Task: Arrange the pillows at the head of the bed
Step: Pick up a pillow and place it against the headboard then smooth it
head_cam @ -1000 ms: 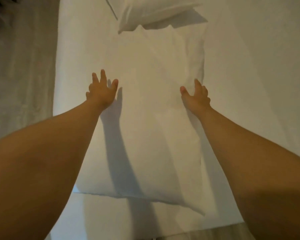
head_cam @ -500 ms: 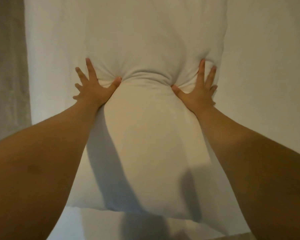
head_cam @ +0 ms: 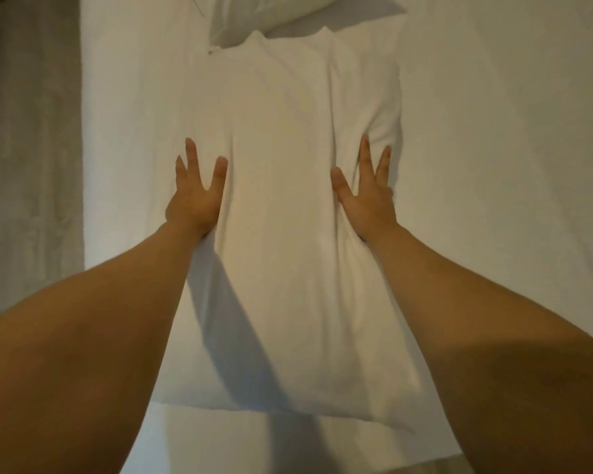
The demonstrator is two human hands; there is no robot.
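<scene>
A long white pillow (head_cam: 288,234) lies lengthwise on the white bed sheet (head_cam: 493,165), running away from me. My left hand (head_cam: 196,193) rests flat against its left side with fingers spread. On the pillow's right side my right hand (head_cam: 367,193) presses in, fingers spread, and the cloth creases around it. Neither hand grips anything. A second white pillow (head_cam: 254,18) lies at the top of the view, its corner overlapping the far end of the first.
A grey-brown floor (head_cam: 28,165) runs along the bed's left edge. The sheet stretches wide and flat to the right of the pillow. A strip of floor (head_cam: 442,465) shows at the bottom, past the bed's near edge.
Half a second ago both hands squeezed the pillow's middle into a deep fold. That fold has flattened, the hands sit lower on its sides, and the second pillow is back in view.
</scene>
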